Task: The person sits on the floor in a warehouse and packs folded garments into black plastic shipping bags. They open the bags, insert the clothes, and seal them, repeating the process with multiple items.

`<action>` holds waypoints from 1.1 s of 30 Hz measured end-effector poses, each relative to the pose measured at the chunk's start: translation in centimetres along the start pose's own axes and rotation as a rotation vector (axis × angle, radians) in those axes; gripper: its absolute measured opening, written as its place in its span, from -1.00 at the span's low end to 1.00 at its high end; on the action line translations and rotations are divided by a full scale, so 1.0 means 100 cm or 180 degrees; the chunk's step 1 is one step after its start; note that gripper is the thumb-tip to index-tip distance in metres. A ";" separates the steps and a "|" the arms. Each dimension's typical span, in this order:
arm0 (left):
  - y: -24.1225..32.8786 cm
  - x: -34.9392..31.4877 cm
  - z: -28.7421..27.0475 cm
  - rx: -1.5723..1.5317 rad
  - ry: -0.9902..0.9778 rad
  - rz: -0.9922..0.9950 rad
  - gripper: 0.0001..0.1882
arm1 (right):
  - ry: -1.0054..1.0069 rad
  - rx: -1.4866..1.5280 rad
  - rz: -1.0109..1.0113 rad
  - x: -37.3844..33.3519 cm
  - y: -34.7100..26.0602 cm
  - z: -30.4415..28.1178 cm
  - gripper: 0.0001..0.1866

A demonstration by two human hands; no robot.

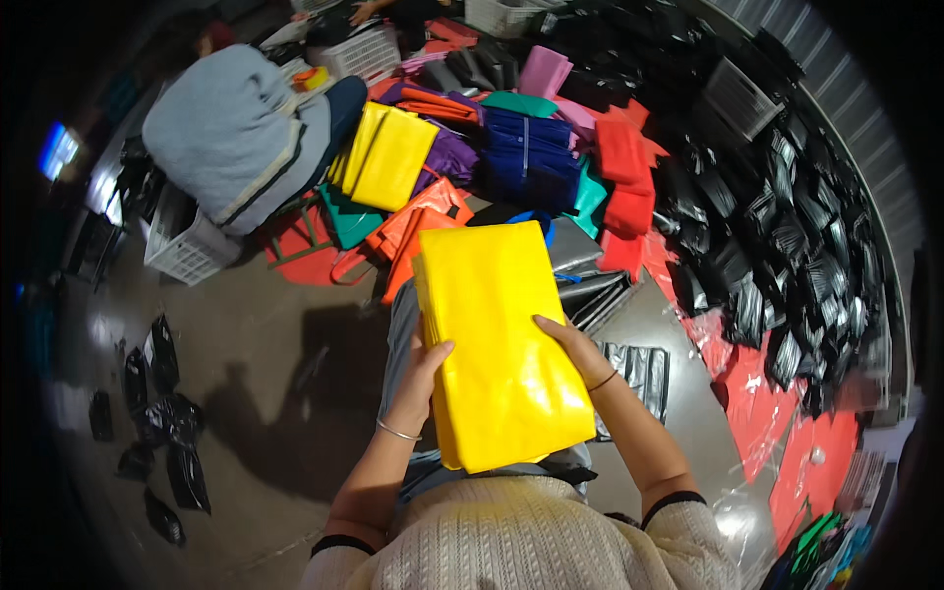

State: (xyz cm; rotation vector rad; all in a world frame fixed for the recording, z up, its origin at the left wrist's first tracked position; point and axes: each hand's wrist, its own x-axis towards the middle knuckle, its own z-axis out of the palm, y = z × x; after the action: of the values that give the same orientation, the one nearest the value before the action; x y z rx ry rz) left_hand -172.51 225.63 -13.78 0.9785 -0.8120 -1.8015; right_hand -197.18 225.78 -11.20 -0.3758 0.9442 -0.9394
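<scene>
A thick stack of folded yellow sheets (506, 344), smooth and slightly shiny, is held up in front of my body over my lap. Along its left edge, my left hand (425, 372) grips it with the thumb on top and the fingers hidden beneath. My right hand (578, 354) clasps the right edge, thumb lying across the upper face. Whether the sheets are bags cannot be made out. Just beyond the stack lie folded orange pieces (418, 228) with a strap loop, and other folded yellow pieces (393, 157) rest on the pile.
Navy (531, 157) and red folded bundles (624, 182) are heaped ahead. Many black plastic-wrapped packets (777, 236) cover the right side. A grey cloth-covered seat (231, 128) stands at the far left above a white basket (187, 241). Black packets (172, 418) lie on the left floor.
</scene>
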 end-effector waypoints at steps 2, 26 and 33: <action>-0.002 -0.006 0.000 -0.0125 -0.0137 0.0212 -0.30 | 0.0254 -0.0311 -0.0452 -0.007 0.011 0.014 -0.39; 0.024 -0.009 0.105 0.6580 -0.1646 0.1161 -0.35 | 0.4071 -0.1994 0.0053 0.087 0.218 -0.314 -0.84; 0.019 0.000 0.089 0.6653 -0.1859 0.1332 -0.35 | 0.3107 -0.3462 0.1478 0.151 0.283 -0.360 -0.33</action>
State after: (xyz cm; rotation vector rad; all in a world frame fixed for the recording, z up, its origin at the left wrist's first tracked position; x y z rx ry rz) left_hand -179.52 225.99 -8.01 1.1028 -3.1174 -0.2226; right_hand -208.42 233.43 -57.49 -0.5673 2.3191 -0.0318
